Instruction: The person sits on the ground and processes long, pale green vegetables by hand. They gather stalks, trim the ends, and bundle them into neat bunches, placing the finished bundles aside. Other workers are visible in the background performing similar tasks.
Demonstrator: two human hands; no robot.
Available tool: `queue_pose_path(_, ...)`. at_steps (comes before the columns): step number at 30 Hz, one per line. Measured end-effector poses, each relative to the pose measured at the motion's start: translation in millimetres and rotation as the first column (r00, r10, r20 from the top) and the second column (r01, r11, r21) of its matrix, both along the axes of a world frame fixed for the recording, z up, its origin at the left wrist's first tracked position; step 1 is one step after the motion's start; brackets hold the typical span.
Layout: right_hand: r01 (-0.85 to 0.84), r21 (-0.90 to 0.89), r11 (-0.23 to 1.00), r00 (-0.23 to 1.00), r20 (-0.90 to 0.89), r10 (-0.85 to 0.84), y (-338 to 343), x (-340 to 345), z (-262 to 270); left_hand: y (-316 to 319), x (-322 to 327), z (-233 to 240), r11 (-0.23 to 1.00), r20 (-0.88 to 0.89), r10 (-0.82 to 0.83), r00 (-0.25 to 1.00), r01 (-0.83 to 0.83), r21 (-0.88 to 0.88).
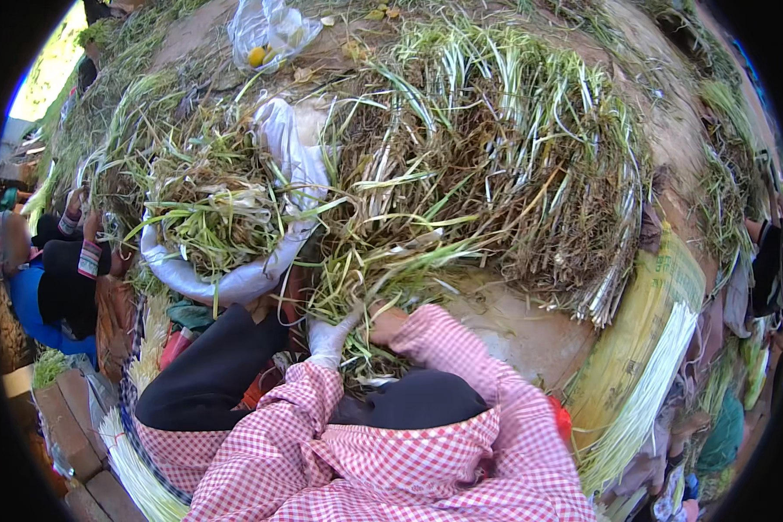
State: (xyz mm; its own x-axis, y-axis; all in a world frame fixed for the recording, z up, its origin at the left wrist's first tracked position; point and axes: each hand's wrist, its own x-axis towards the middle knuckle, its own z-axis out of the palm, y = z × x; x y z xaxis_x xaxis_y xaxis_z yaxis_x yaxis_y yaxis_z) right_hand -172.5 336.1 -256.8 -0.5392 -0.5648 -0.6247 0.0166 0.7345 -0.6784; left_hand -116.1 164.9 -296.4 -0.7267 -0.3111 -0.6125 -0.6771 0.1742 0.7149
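Note:
My left hand (328,340), in a whitish glove, closes around a small bunch of long green stalks (430,256) that slants up to the right. Close beside it is my bare right hand (389,324), its fingers among the leaves and partly hidden, so their grip is unclear. Loose leaves and trimmings (372,372) lie below both hands, between my knees. Ahead spreads a large heap of leafy stalks with brown, rooty ends (496,156). At the left, a whitish plastic-lined container (241,284) holds tangled leaf waste (225,228).
Cleaned pale stalks (652,398) lie on a yellow woven sack (616,365) at my right. Another pale bundle (134,466) is at lower left, by bricks (72,417). A clear bag with yellow fruit (271,42) lies beyond. A person (59,280) sits at left; others are partly visible right.

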Motion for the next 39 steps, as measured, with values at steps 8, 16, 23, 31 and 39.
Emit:
queue_pose_path(8, -0.26, -0.037, 0.965, 0.78, -0.597, 0.188, -30, -92, 62, 17, -2, -16, 0.894, 0.034, -0.447, 0.894, 0.444, 0.06)
queue_pose_path(16, -0.038, 0.407, 0.913, 0.959, -0.243, 0.148, 58, -45, 13, 51, 5, 50, 0.589, 0.238, -0.586, 0.775, 0.609, -0.531)
queue_pose_path(23, 0.244, 0.16, 0.957, 0.968, 0.017, -0.25, 127, 40, 19, 41, 16, 50, 0.719, 0.274, -0.389, 0.88, 0.476, -0.506)
queue_pose_path(31, 0.573, -0.136, 0.808, 0.814, -0.021, -0.581, 84, 38, -30, 25, 27, -68, 0.823, 0.113, 0.428, 0.897, -0.438, 0.362)
queue_pose_path(39, 0.369, 0.091, 0.925, 0.853, -0.429, -0.298, 37, 8, 7, 48, -26, -20, 0.752, 0.09, 0.453, 0.887, -0.434, 0.495)
